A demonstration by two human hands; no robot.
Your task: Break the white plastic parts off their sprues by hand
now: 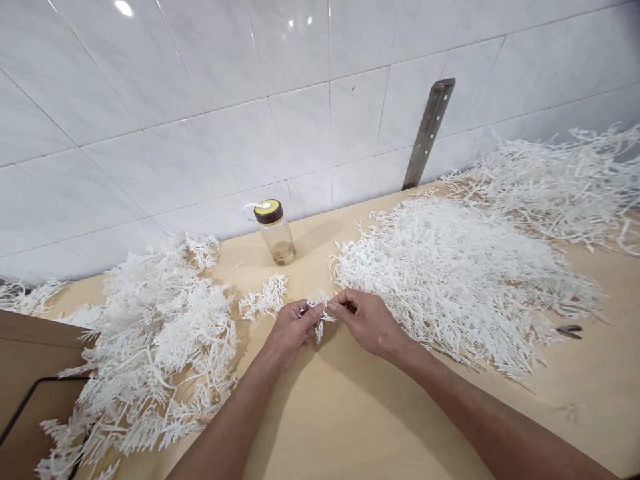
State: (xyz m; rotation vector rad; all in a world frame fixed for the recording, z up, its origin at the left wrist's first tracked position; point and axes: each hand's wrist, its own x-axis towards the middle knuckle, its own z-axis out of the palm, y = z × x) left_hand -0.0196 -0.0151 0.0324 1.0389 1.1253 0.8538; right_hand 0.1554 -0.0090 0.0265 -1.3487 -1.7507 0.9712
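Above the middle of the table, my left hand [296, 328] is closed on a small white plastic sprig [320, 327] with thin branching tips. My right hand [364, 319] pinches at the same sprig from the other side, thumb and forefinger together; the exact bit between those fingertips is too small to make out. Just beyond my left hand lies a little cluster of white sprigs [265, 297]. A wide heap of loose white sprigs [450, 273] spreads close to my right hand. On the left is a tangled pile of branched white pieces [165, 333].
A clear bottle [277, 237] with a dark and yellow lid stands near the tiled wall. A perforated metal strip [429, 133] leans there. More white strands [565, 180] lie far right. Dark-handled scissors or snips [569, 331] poke from the heap. A brown box [35, 373] sits at left.
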